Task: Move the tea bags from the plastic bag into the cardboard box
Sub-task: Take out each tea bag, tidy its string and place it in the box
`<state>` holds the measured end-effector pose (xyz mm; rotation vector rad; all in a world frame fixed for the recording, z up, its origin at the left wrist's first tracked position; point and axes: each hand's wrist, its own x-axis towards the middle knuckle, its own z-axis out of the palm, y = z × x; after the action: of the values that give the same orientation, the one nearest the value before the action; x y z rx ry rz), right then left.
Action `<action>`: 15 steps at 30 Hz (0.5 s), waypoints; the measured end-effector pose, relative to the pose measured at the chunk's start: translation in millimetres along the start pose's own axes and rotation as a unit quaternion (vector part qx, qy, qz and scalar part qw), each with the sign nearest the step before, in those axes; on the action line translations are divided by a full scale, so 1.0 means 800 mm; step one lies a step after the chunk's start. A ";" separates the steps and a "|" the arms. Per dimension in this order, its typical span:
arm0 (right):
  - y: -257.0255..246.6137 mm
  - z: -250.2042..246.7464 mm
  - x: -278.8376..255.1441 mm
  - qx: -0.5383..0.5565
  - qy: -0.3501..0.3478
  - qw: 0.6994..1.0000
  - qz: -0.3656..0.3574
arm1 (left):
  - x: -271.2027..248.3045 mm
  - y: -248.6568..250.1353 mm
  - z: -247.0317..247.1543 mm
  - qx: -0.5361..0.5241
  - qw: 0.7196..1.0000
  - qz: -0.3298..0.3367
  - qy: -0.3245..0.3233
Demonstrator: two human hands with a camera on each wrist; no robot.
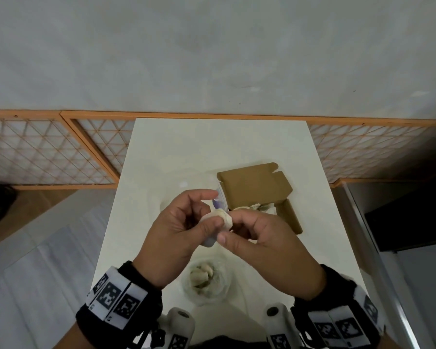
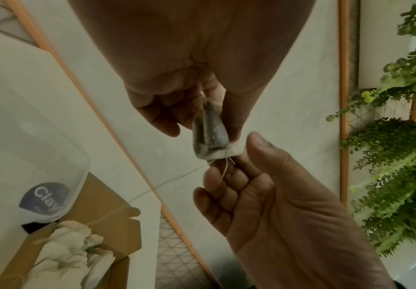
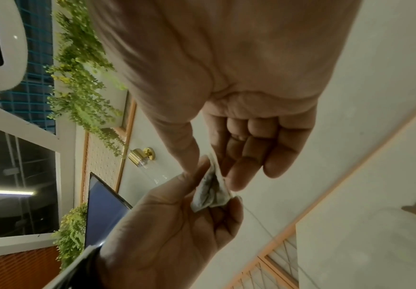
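I hold one pale tea bag (image 1: 224, 217) (image 2: 209, 136) (image 3: 212, 191) in the air between both hands, above the white table (image 1: 212, 147). My left hand (image 1: 207, 212) (image 2: 202, 117) pinches its body. My right hand (image 1: 233, 226) (image 2: 244, 156) pinches its corner by the string. In the left wrist view the string trails down to the open cardboard box (image 1: 254, 185) (image 2: 118, 205). Several tea bags (image 1: 256, 206) (image 2: 71, 252) lie in the box. The clear plastic bag (image 1: 207, 278) with more tea bags lies near the front edge, below my hands.
A clear plastic container with a blue "Clay" label (image 2: 43, 197) (image 1: 220, 199) stands against the box's left side. An orange lattice screen (image 1: 61, 152) runs behind the narrow table. A dark cabinet (image 1: 408, 217) is at the right. Hanging green plants (image 2: 400, 156) line the wall.
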<state>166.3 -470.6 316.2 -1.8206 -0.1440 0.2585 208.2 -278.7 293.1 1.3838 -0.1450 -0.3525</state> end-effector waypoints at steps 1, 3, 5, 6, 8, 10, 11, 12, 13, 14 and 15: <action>0.007 0.001 0.001 0.004 0.005 1.000 0.000 | 0.001 -0.002 0.002 -0.002 1.000 -0.012 -0.001; 0.020 0.001 0.004 0.003 0.020 1.000 0.000 | 0.004 -0.007 0.006 0.003 1.000 -0.030 -0.006; 0.036 -0.005 0.006 -0.009 0.027 1.000 -0.003 | 0.008 -0.014 0.008 -0.002 0.999 -0.042 -0.013; 0.042 -0.011 0.006 -0.019 0.029 0.999 -0.004 | 0.011 -0.020 0.009 -0.010 0.999 -0.051 -0.015; 0.056 -0.029 0.007 -0.038 0.031 0.999 0.007 | 0.016 -0.034 0.008 0.001 0.998 -0.069 -0.011; 0.072 -0.054 0.006 -0.070 0.035 0.997 0.022 | 0.019 -0.055 0.005 0.052 0.994 -0.093 0.002; 0.081 -0.068 0.005 -0.089 0.039 0.995 0.029 | 0.018 -0.067 0.003 0.087 0.991 -0.105 0.009; 0.091 -0.084 0.004 -0.109 0.043 0.992 0.040 | 0.016 -0.080 0.000 0.124 0.985 -0.116 0.016; 0.100 -0.099 0.003 -0.125 0.043 0.990 0.057 | 0.013 -0.093 -0.003 0.159 0.979 -0.126 0.022; 0.108 -0.114 0.002 -0.138 0.040 0.987 0.076 | 0.009 -0.105 -0.008 0.193 0.971 -0.137 0.028; 0.119 -0.128 0.002 -0.148 0.038 0.984 0.095 | 0.004 -0.118 -0.013 0.226 0.962 -0.148 0.031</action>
<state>189.9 -591.0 249.4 -2.1410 0.0493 0.3154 199.0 -283.6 198.6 1.8738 0.0403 -0.5466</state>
